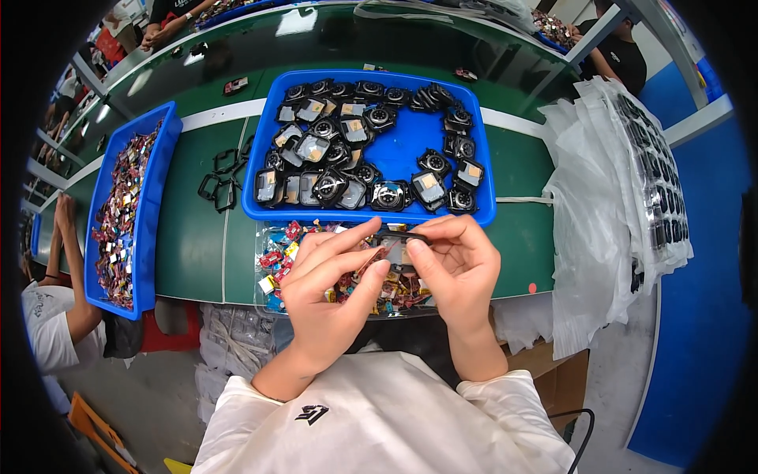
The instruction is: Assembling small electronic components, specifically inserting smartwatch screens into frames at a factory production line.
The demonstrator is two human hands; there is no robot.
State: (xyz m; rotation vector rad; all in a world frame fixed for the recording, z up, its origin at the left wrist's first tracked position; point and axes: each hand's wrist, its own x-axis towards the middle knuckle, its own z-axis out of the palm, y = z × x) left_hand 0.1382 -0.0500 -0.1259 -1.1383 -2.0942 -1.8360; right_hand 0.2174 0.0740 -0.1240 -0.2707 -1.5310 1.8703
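Observation:
Just above the table's front edge, my right hand (464,272) pinches a black smartwatch case (397,251) between thumb and fingers. Its grey inner side shows. My left hand (328,280) is at the case's left side, with thumb and fingers closed on a small reddish electronic part (374,259). A thin red wire seems to run from that part to the case; my fingers hide some of it. Below both hands lies a clear bag or tray of small colourful electronic parts (272,259). Beyond them, a blue tray (487,207) holds many black watch cases.
Several empty black frames (225,162) lie left of the tray on the green table (189,237). A long blue bin (148,261) of small parts stands farther left. White plastic sheets (584,197) and packed black pieces (657,166) hang at the right. Other people work around the line.

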